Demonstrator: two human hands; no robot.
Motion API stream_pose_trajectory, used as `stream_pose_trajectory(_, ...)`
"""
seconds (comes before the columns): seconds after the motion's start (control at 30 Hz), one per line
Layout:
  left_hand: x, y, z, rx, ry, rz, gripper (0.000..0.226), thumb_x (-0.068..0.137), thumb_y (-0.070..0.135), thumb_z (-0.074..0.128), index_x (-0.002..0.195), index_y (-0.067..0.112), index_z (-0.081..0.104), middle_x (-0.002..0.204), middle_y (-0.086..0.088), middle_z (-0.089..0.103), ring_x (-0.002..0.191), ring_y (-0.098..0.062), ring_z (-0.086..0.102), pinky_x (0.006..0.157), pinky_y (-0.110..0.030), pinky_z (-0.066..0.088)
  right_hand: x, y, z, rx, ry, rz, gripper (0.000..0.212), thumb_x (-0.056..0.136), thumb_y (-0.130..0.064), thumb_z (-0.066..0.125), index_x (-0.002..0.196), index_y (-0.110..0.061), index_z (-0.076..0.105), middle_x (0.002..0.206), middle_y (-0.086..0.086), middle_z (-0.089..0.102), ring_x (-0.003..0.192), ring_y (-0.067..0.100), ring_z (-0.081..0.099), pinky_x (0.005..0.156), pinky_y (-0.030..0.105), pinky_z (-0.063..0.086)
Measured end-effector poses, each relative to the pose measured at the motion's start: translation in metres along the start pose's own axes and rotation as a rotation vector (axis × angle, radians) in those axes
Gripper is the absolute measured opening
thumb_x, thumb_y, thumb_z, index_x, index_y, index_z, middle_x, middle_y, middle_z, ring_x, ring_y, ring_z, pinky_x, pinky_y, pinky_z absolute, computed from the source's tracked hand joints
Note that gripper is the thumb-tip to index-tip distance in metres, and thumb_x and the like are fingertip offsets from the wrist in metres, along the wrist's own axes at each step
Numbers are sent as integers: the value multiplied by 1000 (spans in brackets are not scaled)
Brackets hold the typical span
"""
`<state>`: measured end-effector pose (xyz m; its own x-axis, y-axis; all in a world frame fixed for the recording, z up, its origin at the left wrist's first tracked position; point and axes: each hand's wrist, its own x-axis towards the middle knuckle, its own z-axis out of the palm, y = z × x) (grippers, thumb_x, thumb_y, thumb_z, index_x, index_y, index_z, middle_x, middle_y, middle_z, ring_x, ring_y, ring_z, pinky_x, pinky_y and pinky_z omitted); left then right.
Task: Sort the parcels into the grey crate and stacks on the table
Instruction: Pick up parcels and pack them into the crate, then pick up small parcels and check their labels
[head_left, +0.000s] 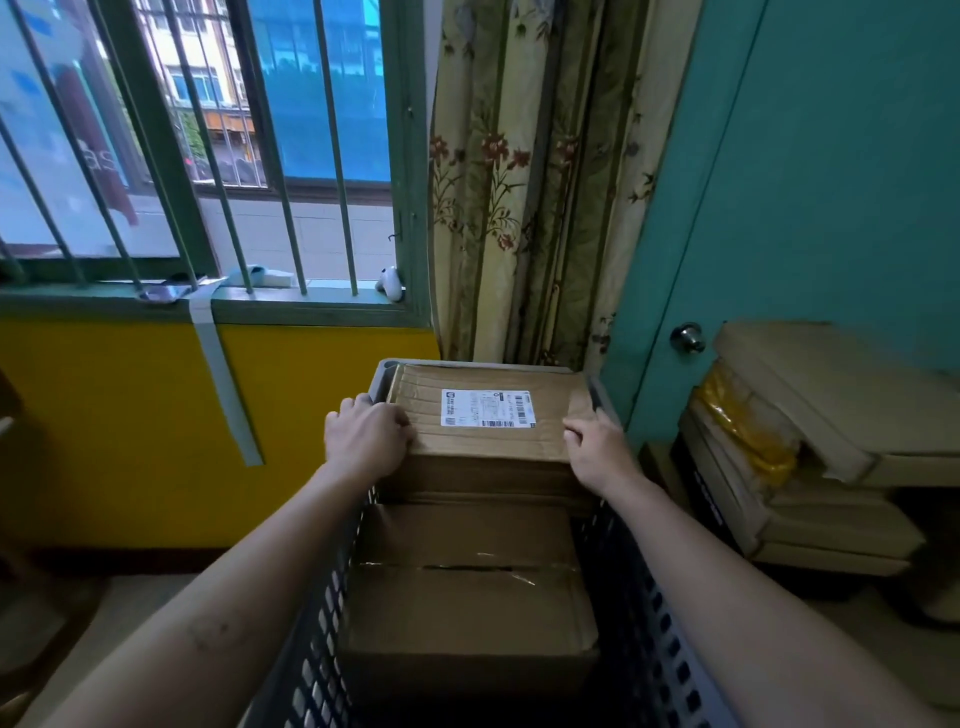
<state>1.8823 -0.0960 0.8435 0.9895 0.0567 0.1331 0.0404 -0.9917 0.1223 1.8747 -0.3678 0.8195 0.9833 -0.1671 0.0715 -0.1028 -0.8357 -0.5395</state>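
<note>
Head view: a person's two bare arms reach forward into a grey slotted plastic crate (322, 623).
Labelled parcel: a brown cardboard box with a white shipping label (493, 447) sits at the crate's 12 o'clock end, its top above the rim.
Left hand (366, 439): at the box's 9 o'clock edge, fingers (402, 421) curled onto the top, grasping it.
Right hand (597, 447): at the 3 o'clock edge, fingers (574, 428) curled onto the box likewise.
Second parcel: a plain brown cardboard box with clear tape (467, 597) lies lower in the crate, at 6 o'clock of the labelled one.
Stack: flat beige cardboard parcels (831, 467) are piled at the crate's 3 o'clock, before a teal door (805, 182).
</note>
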Motion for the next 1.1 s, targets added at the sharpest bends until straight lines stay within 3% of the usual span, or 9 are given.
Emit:
stream_pose_trajectory(0.07, -2, 1, -3, 20, -51, -5, 49, 97, 63, 46, 136, 36, 57, 131, -9, 57, 121, -27, 50, 98, -40, 42, -4, -1, -5, -12, -37, 9, 49, 98, -43, 53, 138, -16, 57, 155, 15, 33, 142, 33, 34, 118, 38, 28)
stream_pose_trajectory(0.17, -2, -2, -8, 41, -169, 19, 68, 88, 77, 43, 144, 38, 47, 139, -7, 56, 126, -26, 50, 98, -39, 44, -12, -7, -19, -97, -204, -19, 79, 85, -68, 58, 149, -25, 43, 166, 9, 0, 152, 31, 8, 121, 45, 13)
stream_pose_trajectory(0.23, -5, -4, -10, 55, -176, 54, 71, 86, 79, 45, 144, 38, 47, 139, -5, 57, 125, -26, 51, 94, -37, 44, -17, -11, -24, -218, -260, -77, 82, 80, -74, 59, 150, -36, 39, 166, 4, -9, 152, 32, -2, 121, 49, 7)
stream_pose_trajectory(0.37, -14, 3, -10, 91, -171, 25, 67, 88, 74, 49, 144, 37, 48, 142, -7, 53, 129, -27, 44, 99, -38, 39, -18, -14, -17, -288, -257, -99, 71, 87, -70, 53, 150, -41, 37, 167, 4, 6, 152, 31, -2, 121, 50, 3)
stream_pose_trajectory(0.63, -29, 7, -15, 104, -115, 38, 69, 89, 74, 47, 148, 39, 42, 156, -5, 35, 135, -29, 31, 104, -44, 32, -33, -14, -19, -417, -229, -134, 79, 90, -71, 44, 156, -40, 13, 166, 10, -6, 152, 29, -14, 121, 53, -10)
stream_pose_trajectory(1.1, -83, 58, -42, -290, -16, 163, 71, 88, 70, 52, 151, 39, 37, 160, -2, 35, 148, -31, 23, 117, -53, 20, -118, -27, -68, 65, -8, -235, 76, 92, -47, 63, 156, -30, 26, 165, -2, 14, 152, 12, 4, 118, 31, 8)
